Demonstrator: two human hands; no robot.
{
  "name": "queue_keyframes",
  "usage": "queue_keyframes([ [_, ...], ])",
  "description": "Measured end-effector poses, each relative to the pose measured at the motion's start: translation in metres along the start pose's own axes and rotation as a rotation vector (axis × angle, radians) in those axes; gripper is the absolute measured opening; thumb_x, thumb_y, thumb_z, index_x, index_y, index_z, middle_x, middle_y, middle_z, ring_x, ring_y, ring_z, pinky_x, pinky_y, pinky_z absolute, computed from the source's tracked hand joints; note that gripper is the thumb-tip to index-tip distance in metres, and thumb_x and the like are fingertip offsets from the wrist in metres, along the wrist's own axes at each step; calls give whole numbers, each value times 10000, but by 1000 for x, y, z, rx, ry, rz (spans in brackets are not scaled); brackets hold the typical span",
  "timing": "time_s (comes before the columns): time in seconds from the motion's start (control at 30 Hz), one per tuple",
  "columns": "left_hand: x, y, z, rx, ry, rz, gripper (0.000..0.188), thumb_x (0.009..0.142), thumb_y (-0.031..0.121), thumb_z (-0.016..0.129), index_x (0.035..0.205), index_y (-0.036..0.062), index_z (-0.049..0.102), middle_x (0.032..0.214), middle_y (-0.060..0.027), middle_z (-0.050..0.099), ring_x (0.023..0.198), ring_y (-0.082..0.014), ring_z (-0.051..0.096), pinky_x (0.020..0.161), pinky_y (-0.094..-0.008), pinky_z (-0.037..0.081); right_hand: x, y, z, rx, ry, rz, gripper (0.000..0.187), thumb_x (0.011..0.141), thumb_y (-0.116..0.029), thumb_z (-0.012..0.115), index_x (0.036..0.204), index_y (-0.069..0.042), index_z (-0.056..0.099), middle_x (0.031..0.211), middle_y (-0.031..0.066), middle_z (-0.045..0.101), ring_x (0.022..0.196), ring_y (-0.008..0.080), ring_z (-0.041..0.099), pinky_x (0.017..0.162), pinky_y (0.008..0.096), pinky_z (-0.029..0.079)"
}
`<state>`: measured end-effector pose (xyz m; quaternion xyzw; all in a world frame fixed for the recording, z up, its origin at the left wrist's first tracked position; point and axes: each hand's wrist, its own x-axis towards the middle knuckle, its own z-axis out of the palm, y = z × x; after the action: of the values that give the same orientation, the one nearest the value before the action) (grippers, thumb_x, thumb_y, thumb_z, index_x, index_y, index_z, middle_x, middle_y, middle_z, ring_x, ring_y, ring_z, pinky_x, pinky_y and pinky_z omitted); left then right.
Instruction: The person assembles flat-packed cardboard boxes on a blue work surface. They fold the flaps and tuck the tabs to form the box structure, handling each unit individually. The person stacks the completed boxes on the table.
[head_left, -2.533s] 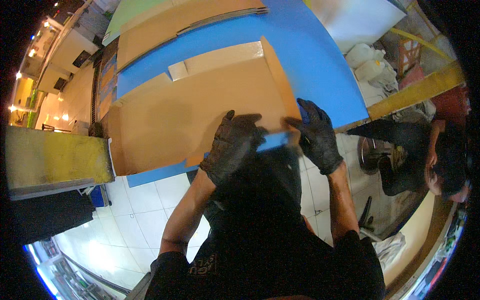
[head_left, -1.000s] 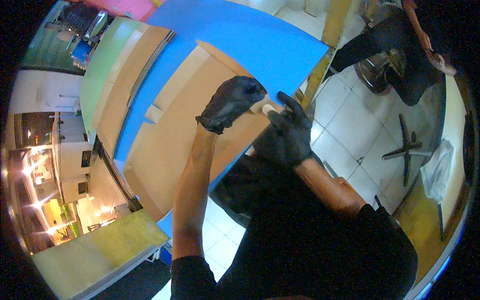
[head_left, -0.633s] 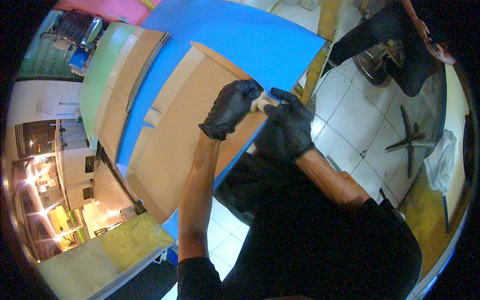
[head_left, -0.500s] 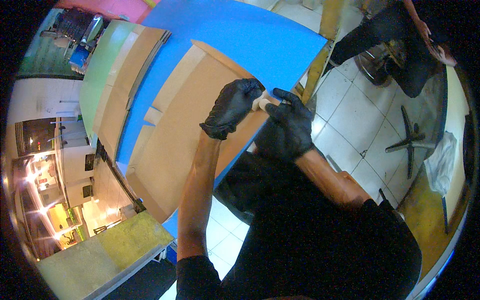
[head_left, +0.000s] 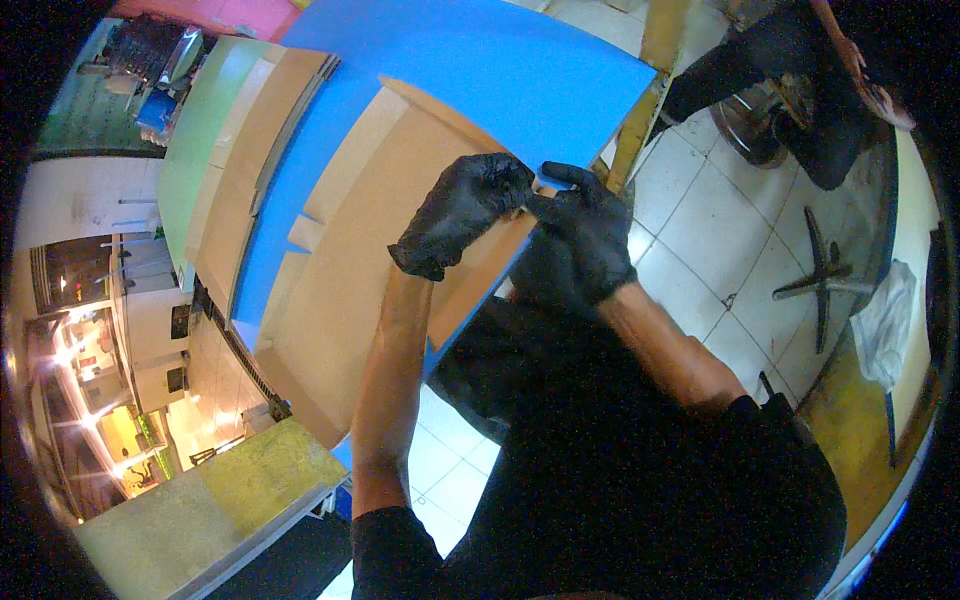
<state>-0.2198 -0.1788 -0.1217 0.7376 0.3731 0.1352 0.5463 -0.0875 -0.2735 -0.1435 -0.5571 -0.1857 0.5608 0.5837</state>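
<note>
A flat brown cardboard sheet (head_left: 370, 250) with cut flaps lies on a blue table (head_left: 500, 70). My left hand (head_left: 460, 212), in a black glove, pinches the sheet's near right corner from above. My right hand (head_left: 585, 235), also in a black glove, meets it at the same corner, with thumb and fingers closed on the edge of the cardboard. The corner itself is mostly hidden between the two gloves.
More cardboard sheets (head_left: 255, 150) lie on a green surface (head_left: 190, 150) to the left. A yellow-green table (head_left: 200, 510) stands at the lower left. A seated person (head_left: 800, 80) and a table base (head_left: 825, 285) are on the tiled floor to the right.
Since 2.5 s ago the view has swung and both hands have come together at the cardboard's corner. Over the last second they have barely moved.
</note>
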Motion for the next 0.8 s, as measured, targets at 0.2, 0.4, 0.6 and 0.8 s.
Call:
queue_keyframes([
  [0.2, 3, -5, -1, -60, 7, -5, 201, 827, 178, 642, 835, -22, 658, 690, -35, 620, 632, -99, 538, 608, -261, 446, 16, -10, -22, -366, -195, -74, 495, 745, -57, 700, 1203, -16, 517, 731, 33, 598, 655, 95, 550, 612, 235, 452],
  [0.4, 2, -7, -9, -73, -25, -50, 216, 787, 134, 652, 925, -32, 656, 856, -100, 663, 786, -152, 611, 724, -288, 485, 25, -6, -31, -342, -278, -206, 521, 742, -29, 675, 1229, -15, 492, 744, 55, 609, 677, 105, 571, 617, 248, 468],
  [0.6, 4, -6, -3, 66, -36, -16, 199, 797, 152, 641, 902, -16, 656, 807, -88, 654, 746, -157, 600, 692, -296, 485, 35, -12, -28, -303, -340, -142, 518, 758, -39, 678, 1241, -50, 491, 728, 39, 601, 640, 106, 557, 603, 247, 464],
  [0.8, 2, -8, 2, 302, 184, -14, 228, 790, 223, 648, 892, 19, 646, 790, -111, 653, 696, -234, 612, 666, -358, 491, 40, -33, -30, -581, -194, -247, 489, 817, -169, 669, 1261, -80, 485, 737, 46, 613, 621, 105, 565, 567, 246, 463],
])
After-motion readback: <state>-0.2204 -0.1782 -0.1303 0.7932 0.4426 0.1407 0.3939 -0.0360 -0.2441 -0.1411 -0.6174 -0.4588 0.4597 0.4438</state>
